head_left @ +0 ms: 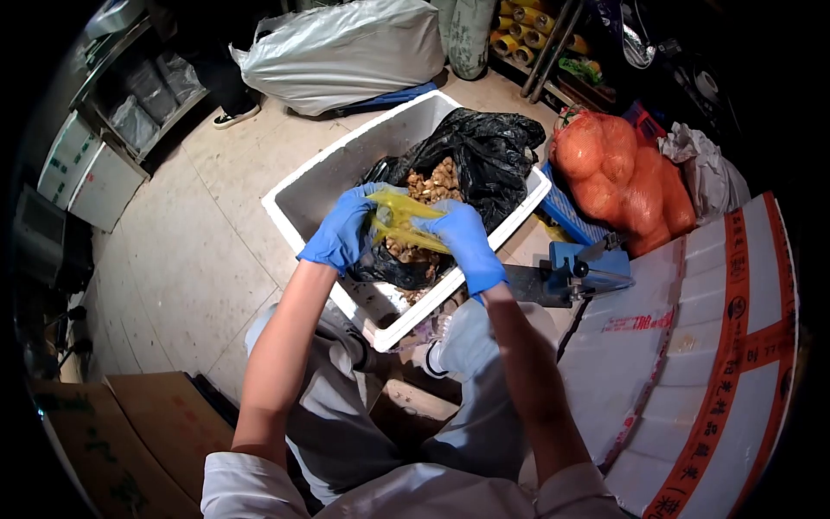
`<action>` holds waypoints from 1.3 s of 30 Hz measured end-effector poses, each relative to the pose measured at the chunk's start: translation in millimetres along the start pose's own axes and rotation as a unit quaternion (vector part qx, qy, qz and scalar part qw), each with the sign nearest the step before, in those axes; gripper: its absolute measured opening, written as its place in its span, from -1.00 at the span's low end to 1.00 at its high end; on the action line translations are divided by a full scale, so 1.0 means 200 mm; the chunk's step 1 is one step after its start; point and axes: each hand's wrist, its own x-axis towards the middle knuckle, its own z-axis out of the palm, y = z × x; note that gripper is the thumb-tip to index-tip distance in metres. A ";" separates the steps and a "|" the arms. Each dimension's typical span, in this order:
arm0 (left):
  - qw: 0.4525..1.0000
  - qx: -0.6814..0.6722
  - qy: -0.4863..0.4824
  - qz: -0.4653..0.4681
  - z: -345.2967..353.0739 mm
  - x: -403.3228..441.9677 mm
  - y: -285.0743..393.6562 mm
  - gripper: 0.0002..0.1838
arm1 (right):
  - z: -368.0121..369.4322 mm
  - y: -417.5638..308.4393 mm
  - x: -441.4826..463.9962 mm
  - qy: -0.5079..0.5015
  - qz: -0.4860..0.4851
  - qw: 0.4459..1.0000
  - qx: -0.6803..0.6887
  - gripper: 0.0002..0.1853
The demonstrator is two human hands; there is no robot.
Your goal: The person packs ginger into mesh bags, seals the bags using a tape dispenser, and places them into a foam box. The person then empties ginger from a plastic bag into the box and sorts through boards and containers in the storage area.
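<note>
yellow, sheer, crumpled plastic (pixel 402 216) spans the gap between our two hands, its long axis running left to right; our blue-gloved left hand (pixel 342 228) grips one end, our blue-gloved right hand (pixel 467 240) pinches the other, some fingertips hidden. below it, knobbly brown pieces (pixel 437 183) lie in a shiny black plastic bag (pixel 497 156) inside a rectangular white foam box (pixel 346 154), the largest bare patch just beyond our right fingers

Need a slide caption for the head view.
Gloved left hand and right hand hold yellow plastic over brown pieces and a black bag in a white box.
</note>
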 end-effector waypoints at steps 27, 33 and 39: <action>0.998 -0.065 -0.002 -0.019 0.24 -0.06 0.04 -0.78 | -0.05 0.10 0.06 0.099 0.065 0.993 -0.003 -0.74; 0.946 0.269 0.154 0.091 0.04 0.11 -0.19 -0.81 | 0.03 0.03 -0.02 0.059 0.025 0.978 0.200 -0.77; 0.994 -0.064 0.002 0.091 0.06 0.02 -0.09 -0.74 | -0.02 0.04 0.01 0.051 0.089 0.945 0.309 -0.75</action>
